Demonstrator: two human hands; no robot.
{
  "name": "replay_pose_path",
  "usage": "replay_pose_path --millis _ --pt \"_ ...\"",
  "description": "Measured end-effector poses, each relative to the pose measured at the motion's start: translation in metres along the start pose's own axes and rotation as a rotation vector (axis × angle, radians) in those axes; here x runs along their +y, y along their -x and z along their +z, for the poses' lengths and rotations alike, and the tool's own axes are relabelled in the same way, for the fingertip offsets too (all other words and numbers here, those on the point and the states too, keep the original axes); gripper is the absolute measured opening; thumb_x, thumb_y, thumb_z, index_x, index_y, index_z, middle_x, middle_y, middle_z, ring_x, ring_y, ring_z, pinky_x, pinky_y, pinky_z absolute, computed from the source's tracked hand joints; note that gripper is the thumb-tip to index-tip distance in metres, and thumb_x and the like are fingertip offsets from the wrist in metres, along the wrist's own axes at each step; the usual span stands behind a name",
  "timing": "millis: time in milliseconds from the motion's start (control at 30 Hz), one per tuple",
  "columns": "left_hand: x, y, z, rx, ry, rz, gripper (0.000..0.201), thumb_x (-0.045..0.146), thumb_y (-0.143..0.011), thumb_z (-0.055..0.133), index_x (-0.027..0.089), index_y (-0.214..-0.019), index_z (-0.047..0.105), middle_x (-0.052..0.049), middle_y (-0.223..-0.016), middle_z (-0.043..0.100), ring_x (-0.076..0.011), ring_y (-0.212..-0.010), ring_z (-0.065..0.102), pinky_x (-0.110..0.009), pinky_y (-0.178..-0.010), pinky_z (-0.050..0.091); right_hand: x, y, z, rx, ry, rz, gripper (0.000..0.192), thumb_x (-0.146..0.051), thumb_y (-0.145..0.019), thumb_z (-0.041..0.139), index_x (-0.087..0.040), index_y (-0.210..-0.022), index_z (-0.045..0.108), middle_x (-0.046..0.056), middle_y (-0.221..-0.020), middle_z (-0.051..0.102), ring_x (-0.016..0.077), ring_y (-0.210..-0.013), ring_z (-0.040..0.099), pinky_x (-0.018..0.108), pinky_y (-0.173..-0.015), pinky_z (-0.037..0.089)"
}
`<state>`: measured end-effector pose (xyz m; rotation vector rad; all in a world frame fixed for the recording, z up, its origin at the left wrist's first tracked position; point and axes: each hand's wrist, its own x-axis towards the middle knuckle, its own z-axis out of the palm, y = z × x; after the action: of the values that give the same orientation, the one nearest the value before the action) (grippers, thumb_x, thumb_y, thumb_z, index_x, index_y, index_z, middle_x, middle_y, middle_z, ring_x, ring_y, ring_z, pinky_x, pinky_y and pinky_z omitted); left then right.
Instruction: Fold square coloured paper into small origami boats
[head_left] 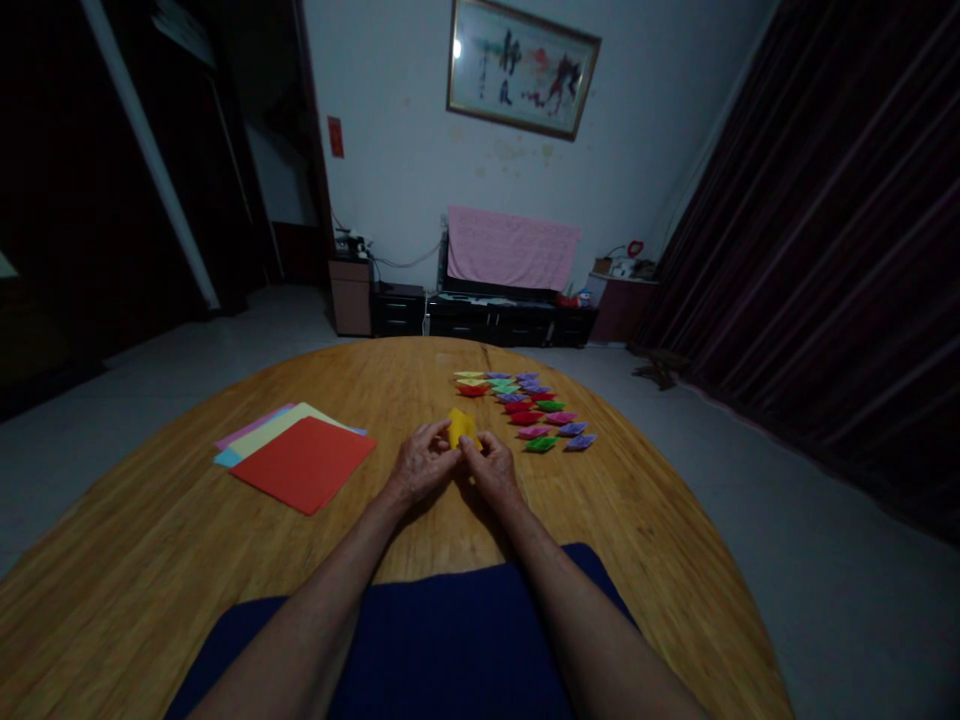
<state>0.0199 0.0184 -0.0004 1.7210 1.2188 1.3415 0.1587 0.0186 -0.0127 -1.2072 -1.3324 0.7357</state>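
I see left hand point(424, 460) and right hand point(491, 470) pinching yellow paper point(462, 427) between them, over round wooden table point(660, 560). Paper stack point(300, 462) left of grip, red on top; folded boats point(526, 419) crowd its right. Beyond: black cabinet point(517, 332), pink cloth point(514, 248), wall point(382, 120) with 1 framed picture point(523, 65).

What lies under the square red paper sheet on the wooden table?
From under the square red paper sheet, parts of pale yellow paper, pink paper and light blue paper show; the rest is covered, so I cannot count them.
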Motion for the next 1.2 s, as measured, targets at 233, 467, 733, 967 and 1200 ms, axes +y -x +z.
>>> replay_pose_path --millis 233,467,733,967,1200 --pt "-0.003 -0.003 -0.001 -0.017 0.038 0.067 0.037 0.028 -0.072 0.070 0.019 -0.107 0.074 -0.010 -0.106 0.071 -0.0214 -0.094 0.067 -0.030 -0.079 0.054 -0.011 0.005 -0.002 -0.079 -0.033 -0.133 0.031 -0.045 -0.085 0.050 -0.020 -0.070 0.059 -0.001 -0.064 0.058 0.0145 -0.061 0.054 0.024 -0.058 0.045" --pt "-0.018 -0.009 -0.010 0.078 0.031 -0.155 0.028 0.036 -0.077 0.058 0.014 -0.078 0.076 -0.001 -0.070 0.069 -0.0179 -0.067 0.064 -0.024 -0.059 0.046 -0.006 0.005 -0.007 -0.086 0.099 -0.195 0.019 -0.031 -0.083 0.050 -0.018 -0.086 0.064 0.005 -0.081 0.067 0.0192 -0.075 0.063 0.029 -0.069 0.052" --pt "-0.026 -0.008 -0.013 0.123 -0.102 -0.115 0.026 0.035 -0.076 0.057 0.018 -0.082 0.076 -0.002 -0.076 0.074 -0.0192 -0.074 0.066 -0.026 -0.068 0.047 -0.007 0.009 -0.015 -0.050 0.440 -0.620 0.055 -0.007 -0.068 0.050 -0.017 -0.122 0.057 0.015 -0.133 0.055 0.0277 -0.128 0.047 0.048 -0.108 0.036" --pt "-0.033 -0.009 -0.015 0.134 -0.121 -0.131 0.026 0.031 -0.075 0.058 0.017 -0.086 0.076 -0.003 -0.080 0.075 -0.0196 -0.076 0.067 -0.026 -0.067 0.048 -0.003 0.014 -0.014 -0.364 0.597 -0.665 0.023 -0.007 -0.074 0.054 -0.020 -0.088 0.067 0.006 -0.093 0.069 0.0225 -0.095 0.059 0.039 -0.090 0.038" --pt "-0.026 -0.013 -0.030 0.083 0.037 -0.258 0.021 0.026 -0.066 0.062 0.016 -0.079 0.076 0.000 -0.068 0.071 -0.0190 -0.067 0.065 -0.025 -0.059 0.048 -0.008 0.019 -0.012 -0.395 0.625 -0.618 0.015 -0.010 -0.078 0.057 -0.020 -0.081 0.068 0.004 -0.086 0.068 0.0192 -0.087 0.059 0.035 -0.085 0.038"
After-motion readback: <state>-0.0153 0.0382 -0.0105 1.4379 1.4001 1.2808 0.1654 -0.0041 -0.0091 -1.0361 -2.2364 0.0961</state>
